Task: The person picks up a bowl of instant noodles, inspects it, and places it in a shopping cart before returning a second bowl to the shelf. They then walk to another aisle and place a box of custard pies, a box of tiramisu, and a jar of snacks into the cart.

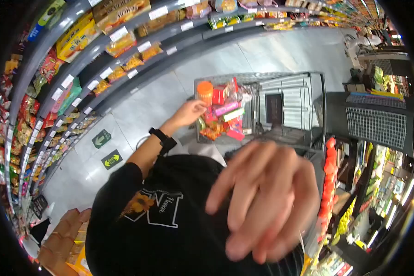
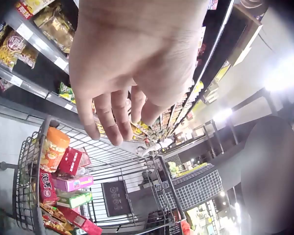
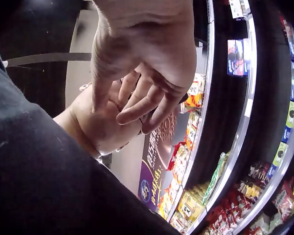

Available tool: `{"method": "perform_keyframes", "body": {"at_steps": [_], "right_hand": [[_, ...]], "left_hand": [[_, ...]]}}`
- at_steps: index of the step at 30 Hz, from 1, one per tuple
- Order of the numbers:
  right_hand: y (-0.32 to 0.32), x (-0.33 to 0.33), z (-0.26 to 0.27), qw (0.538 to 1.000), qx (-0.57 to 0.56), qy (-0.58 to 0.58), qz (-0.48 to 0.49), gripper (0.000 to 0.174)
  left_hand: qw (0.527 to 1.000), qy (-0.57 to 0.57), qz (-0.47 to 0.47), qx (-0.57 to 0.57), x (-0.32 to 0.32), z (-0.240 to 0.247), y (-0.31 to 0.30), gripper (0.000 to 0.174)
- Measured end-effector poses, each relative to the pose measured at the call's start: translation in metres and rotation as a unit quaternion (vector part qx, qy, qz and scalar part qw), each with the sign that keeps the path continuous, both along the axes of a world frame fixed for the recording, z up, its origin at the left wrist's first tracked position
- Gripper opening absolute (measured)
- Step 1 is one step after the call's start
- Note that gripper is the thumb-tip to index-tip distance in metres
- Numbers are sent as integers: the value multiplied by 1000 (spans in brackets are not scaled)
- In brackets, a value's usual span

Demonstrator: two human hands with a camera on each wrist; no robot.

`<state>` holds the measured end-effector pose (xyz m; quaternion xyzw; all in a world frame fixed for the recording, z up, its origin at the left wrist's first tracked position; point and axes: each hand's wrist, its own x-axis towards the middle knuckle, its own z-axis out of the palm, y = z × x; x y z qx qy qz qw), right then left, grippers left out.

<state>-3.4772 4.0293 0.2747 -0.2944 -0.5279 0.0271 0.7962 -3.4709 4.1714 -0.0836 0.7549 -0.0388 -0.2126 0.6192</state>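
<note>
My left hand, with a black band on its wrist, reaches over the near-left end of a wire shopping cart. Its fingers hang loosely bent and hold nothing, close by a jar with an orange lid. Around the jar in the cart lie a red box, a pink box, a green-and-white box and several bright snack packs. Raised close to the head camera, blurred, is my right hand. In the right wrist view its relaxed fingers grip nothing.
Curved store shelves full of packaged snacks run along the left and far side. Green floor signs mark the grey tiles. Right of the cart stand dark racks with wire baskets and a row of red items.
</note>
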Motion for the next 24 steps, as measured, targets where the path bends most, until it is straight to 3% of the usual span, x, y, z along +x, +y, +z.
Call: {"method": "perform_keyframes", "body": {"at_steps": [2,3,4,6,8,11,13,17,24], "right_hand": [[-29,36,-35,997,-40,56,22,32],[-41,49,-54,994,-69,89,10,37],[-50,64,-78,990,-81,120,-2,39],[-73,84,-121,941,-249,213,-81,41],[-85,104,-178,873,-357,319,-93,38],[-108,110,-287,803,-416,415,-103,40],[-129,101,-328,728,-428,533,-47,41],[-161,79,-382,662,-368,653,-9,49],[-177,57,-429,622,-386,681,10,50]], "left_hand": [[999,6,33,39,19,-4,-18,28],[998,0,38,55,29,-35,-27,29],[999,-19,31,28,42,-105,-34,36],[988,-115,37,101,71,-125,-42,45],[965,-201,34,168,81,-135,-53,55],[959,-54,46,275,88,-123,-61,59],[945,-11,25,326,91,-125,-68,65],[936,7,14,351,91,-127,-66,72],[928,24,42,371,105,-143,-69,74]]}}
